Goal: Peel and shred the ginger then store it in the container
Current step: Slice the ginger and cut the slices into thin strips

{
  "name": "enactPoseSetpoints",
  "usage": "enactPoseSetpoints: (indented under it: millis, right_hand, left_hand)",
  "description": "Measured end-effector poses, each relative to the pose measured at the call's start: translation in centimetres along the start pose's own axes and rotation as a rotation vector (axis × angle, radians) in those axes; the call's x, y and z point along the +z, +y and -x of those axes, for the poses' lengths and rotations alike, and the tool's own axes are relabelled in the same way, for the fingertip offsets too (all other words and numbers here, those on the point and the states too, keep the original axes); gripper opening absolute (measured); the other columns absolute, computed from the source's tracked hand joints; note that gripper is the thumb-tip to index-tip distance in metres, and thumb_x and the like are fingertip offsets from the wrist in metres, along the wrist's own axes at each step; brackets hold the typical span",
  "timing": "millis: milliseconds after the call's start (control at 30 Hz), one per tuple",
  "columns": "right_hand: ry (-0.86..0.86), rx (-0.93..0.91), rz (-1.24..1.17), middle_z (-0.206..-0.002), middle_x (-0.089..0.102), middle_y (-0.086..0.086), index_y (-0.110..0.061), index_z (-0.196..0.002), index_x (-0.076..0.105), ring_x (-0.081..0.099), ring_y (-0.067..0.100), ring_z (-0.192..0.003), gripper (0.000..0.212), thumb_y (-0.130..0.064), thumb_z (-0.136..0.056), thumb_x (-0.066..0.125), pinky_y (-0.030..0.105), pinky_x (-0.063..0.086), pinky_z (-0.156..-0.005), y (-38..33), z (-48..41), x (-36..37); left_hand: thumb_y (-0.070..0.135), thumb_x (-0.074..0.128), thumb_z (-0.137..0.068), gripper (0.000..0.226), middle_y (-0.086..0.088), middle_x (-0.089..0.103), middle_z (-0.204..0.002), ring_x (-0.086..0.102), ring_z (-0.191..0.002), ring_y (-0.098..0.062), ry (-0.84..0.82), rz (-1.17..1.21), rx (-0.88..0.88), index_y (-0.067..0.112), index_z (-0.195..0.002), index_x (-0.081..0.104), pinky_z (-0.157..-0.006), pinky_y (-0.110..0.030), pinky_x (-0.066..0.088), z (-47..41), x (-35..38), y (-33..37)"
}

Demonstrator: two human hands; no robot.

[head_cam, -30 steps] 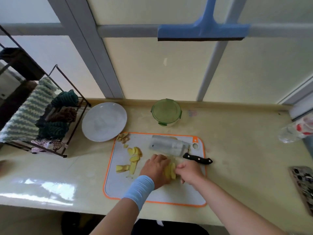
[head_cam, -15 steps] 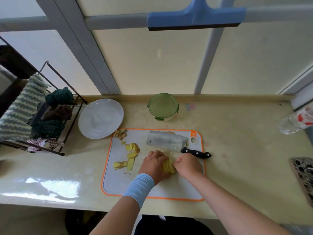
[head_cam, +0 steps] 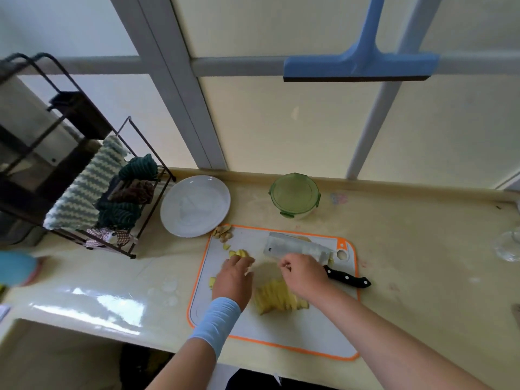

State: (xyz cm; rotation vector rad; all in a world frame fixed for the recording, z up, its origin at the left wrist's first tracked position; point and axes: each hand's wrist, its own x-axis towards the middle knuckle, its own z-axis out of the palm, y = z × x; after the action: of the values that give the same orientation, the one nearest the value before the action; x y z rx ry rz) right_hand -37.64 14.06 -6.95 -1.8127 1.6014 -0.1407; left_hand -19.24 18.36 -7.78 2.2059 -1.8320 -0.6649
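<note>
A fanned row of peeled yellow ginger slices (head_cam: 277,299) lies on the white, orange-rimmed cutting board (head_cam: 281,330), between my two forearms. My left hand (head_cam: 235,280), with a pale blue wristband, reaches to the board's left side. Its fingers curl down onto a few loose ginger slices (head_cam: 239,253) and hide most of them. My right hand (head_cam: 304,274) hovers with loosely curled fingers and nothing in them, just in front of the cleaver (head_cam: 295,246), whose black handle (head_cam: 347,279) points right. The round container with a green lid (head_cam: 294,194) stands closed behind the board.
A heap of ginger peel (head_cam: 223,232) sits at the board's far left corner, beside a white plate (head_cam: 195,205). A black wire rack with cloths (head_cam: 112,198) stands at the left. A clear glass (head_cam: 509,246) is at the right edge. A blue squeegee (head_cam: 360,63) hangs overhead.
Both hands let go of the bunched ginger slices, which now lie fanned on the board. My left hand moved left onto the loose slices; my right hand moved up toward the cleaver.
</note>
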Motion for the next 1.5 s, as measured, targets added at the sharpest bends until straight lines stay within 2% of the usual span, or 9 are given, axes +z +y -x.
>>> enactPoseSetpoints:
  millis: [233, 367, 667, 833, 967, 1067, 1167, 1367, 1500]
  right_hand:
    - [-0.152, -0.243, 0.134, -0.12, 0.064, 0.001, -0.03, -0.12, 0.065, 0.059, 0.023, -0.113, 0.033, -0.018, -0.093, 0.051, 0.03, 0.048, -0.087, -4.4, -3.5, 3.0]
    - [-0.239, -0.321, 0.286, -0.127, 0.057, 0.003, -0.034, -0.134, 0.054, 0.056, 0.027, -0.116, 0.042, -0.025, -0.093, 0.057, 0.037, 0.048, -0.094, -5.5, -5.0, 5.4]
    - [-0.097, -0.279, 0.2, -0.108, 0.059, 0.003, -0.023, -0.115, 0.066, 0.063, 0.025, -0.097, 0.025, -0.026, -0.091, 0.066, 0.031, 0.047, -0.076, -6.6, -7.4, 6.2]
    - [-0.297, -0.556, 0.515, -0.121, 0.052, 0.009, -0.025, -0.127, 0.061, 0.06, 0.035, -0.1, 0.036, -0.018, -0.092, 0.056, 0.039, 0.046, -0.077, -7.8, -5.7, 5.7]
    - [-0.296, -0.607, 0.611, -0.113, 0.053, 0.012, -0.02, -0.121, 0.065, 0.061, 0.037, -0.092, 0.03, -0.02, -0.091, 0.061, 0.043, 0.048, -0.071, -8.3, -5.4, 5.6]
    - [-0.293, -0.577, 0.567, -0.103, 0.056, 0.009, -0.021, -0.113, 0.07, 0.064, 0.036, -0.083, 0.027, -0.024, -0.086, 0.068, 0.042, 0.047, -0.064, -7.8, -5.0, 6.2]
    - [-0.246, -0.49, 0.519, -0.114, 0.054, 0.005, -0.026, -0.123, 0.063, 0.063, 0.032, -0.093, 0.037, -0.029, -0.087, 0.067, 0.04, 0.047, -0.072, -7.6, -4.9, 6.3]
    - [-0.292, -0.449, 0.606, -0.117, 0.052, 0.006, -0.025, -0.13, 0.062, 0.06, 0.031, -0.104, 0.042, -0.034, -0.089, 0.065, 0.04, 0.047, -0.08, -8.4, -5.6, 5.8]
    - [-0.269, -0.405, 0.637, -0.118, 0.05, 0.005, -0.025, -0.124, 0.064, 0.061, 0.031, -0.103, 0.039, -0.034, -0.087, 0.068, 0.038, 0.047, -0.08, -8.7, -5.6, 5.8]
  left_hand:
    - [0.061, 0.066, -0.073, 0.068, 0.005, 0.04, -0.132, 0.039, -0.124, -0.02, -0.206, -0.241, -0.195, 0.037, -0.134, 0.045, -0.097, -0.034, 0.043, 0.4, -2.3, -6.4]
    - [0.038, 0.068, -0.084, 0.047, 0.003, 0.046, -0.124, 0.049, -0.116, -0.02, -0.174, -0.017, -0.186, 0.031, -0.129, 0.057, -0.092, -0.03, 0.046, -0.5, -2.1, -8.2]
    - [0.015, 0.065, -0.086, 0.034, 0.002, 0.057, -0.112, 0.061, -0.101, -0.022, -0.026, 0.209, -0.194, 0.024, -0.119, 0.067, -0.089, -0.031, 0.05, -4.3, -2.6, -9.9]
    - [0.027, 0.059, -0.088, 0.025, 0.005, 0.053, -0.112, 0.058, -0.1, -0.02, -0.002, 0.128, -0.119, 0.028, -0.112, 0.064, -0.077, -0.028, 0.047, -3.8, -2.7, -9.6]
    - [0.041, 0.06, -0.087, 0.025, 0.008, 0.054, -0.109, 0.055, -0.105, -0.017, -0.035, 0.052, -0.081, 0.033, -0.111, 0.064, -0.075, -0.03, 0.049, -2.2, -2.1, -10.1]
    - [0.043, 0.061, -0.085, 0.042, 0.006, 0.052, -0.118, 0.049, -0.113, -0.017, -0.076, 0.011, -0.153, 0.032, -0.125, 0.055, -0.083, -0.031, 0.048, -2.2, -2.2, -10.7]
    - [0.041, 0.061, -0.088, 0.045, 0.008, 0.056, -0.124, 0.051, -0.117, -0.016, -0.083, 0.136, -0.216, 0.032, -0.131, 0.05, -0.088, -0.029, 0.047, -3.1, -2.5, -10.7]
    - [0.04, 0.057, -0.087, 0.018, 0.009, 0.058, -0.104, 0.056, -0.096, -0.017, 0.0, 0.141, -0.146, 0.029, -0.101, 0.055, -0.076, -0.031, 0.049, -3.2, -2.8, -10.2]
    - [0.056, 0.05, -0.089, 0.03, 0.008, 0.06, -0.1, 0.058, -0.094, -0.016, -0.106, 0.041, 0.013, 0.029, -0.096, 0.06, -0.075, -0.029, 0.049, -1.8, -1.6, -9.7]
